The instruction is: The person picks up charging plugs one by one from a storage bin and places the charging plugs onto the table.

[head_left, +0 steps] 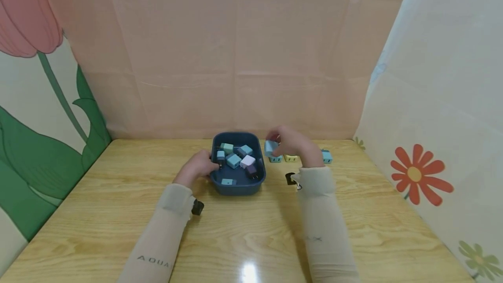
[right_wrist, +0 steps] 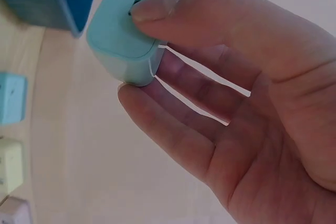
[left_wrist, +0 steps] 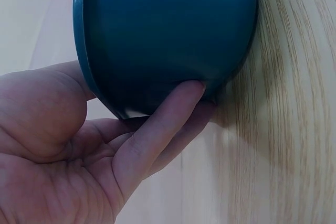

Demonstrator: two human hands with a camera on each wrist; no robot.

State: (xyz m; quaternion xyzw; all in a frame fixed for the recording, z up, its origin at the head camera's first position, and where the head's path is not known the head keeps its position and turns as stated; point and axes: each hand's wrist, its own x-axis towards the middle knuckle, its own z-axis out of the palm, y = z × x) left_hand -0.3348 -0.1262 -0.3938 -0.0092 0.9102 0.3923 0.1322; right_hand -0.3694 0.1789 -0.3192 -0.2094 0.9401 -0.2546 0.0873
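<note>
A dark blue plastic bin (head_left: 237, 190) stands on the table with several small charger plugs in it. My left hand (head_left: 198, 165) grips the bin's left rim, the thumb over the edge; in the left wrist view the fingers (left_wrist: 152, 129) lie against the outer wall. Just right of the bin, my right hand (head_left: 292, 142) holds a light blue charger plug (right_wrist: 123, 30) above the table, thumb on one face and fingers round the other side. Inside the bin are a white plug (head_left: 247, 161), a dark purple plug (head_left: 251, 170), a green plug (head_left: 227, 147) and light blue ones.
Beneath and beyond the right hand, a row of plugs lies on the wooden table (head_left: 235, 235): a blue plug (head_left: 275, 159), a yellow plug (head_left: 291, 158) and another blue plug (head_left: 327, 156). A pale pink plug (right_wrist: 14, 211) shows in the right wrist view. Patterned sheets surround the table.
</note>
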